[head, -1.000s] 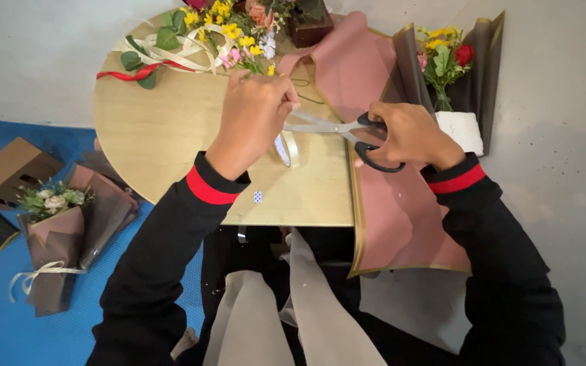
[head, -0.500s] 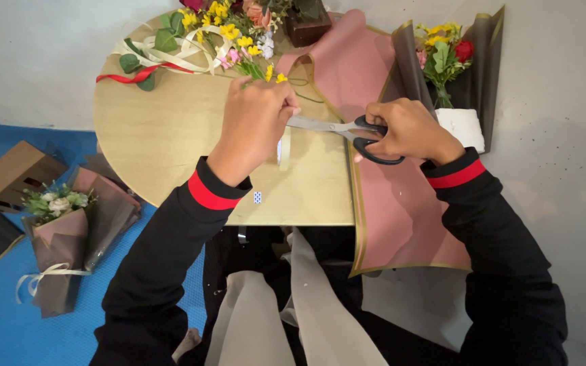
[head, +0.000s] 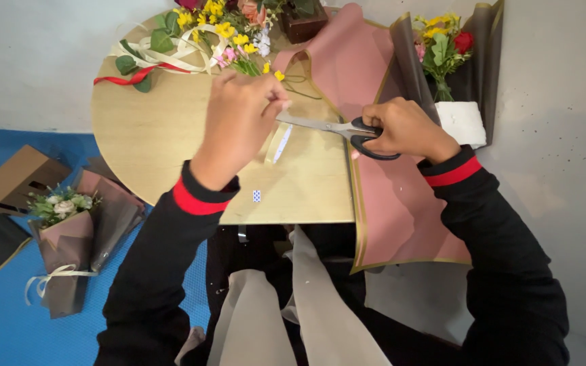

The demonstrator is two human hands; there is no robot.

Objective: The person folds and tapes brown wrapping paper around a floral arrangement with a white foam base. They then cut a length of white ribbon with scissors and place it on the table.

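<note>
Scissors (head: 337, 129) with black handles lie level above the wooden table (head: 157, 149), blades pointing left. The right hand (head: 405, 129) is closed around the handles at the right end, fingers through the loops. The left hand (head: 239, 125) is curled, its fingertips pinched together on something small at the blade tips; what exactly they hold cannot be told. A short strip of clear tape (head: 279, 144) hangs just below that pinch, immediately left of the blades. Pink wrapping paper (head: 401, 217) with a gold edge lies under the right hand and runs toward the near edge of the table. Loose flowers (head: 232, 34) and cream ribbon (head: 164, 57) lie at the far side. A wrapped bouquet (head: 69, 237) rests on the blue floor mat (head: 8, 325) at near left.
</note>
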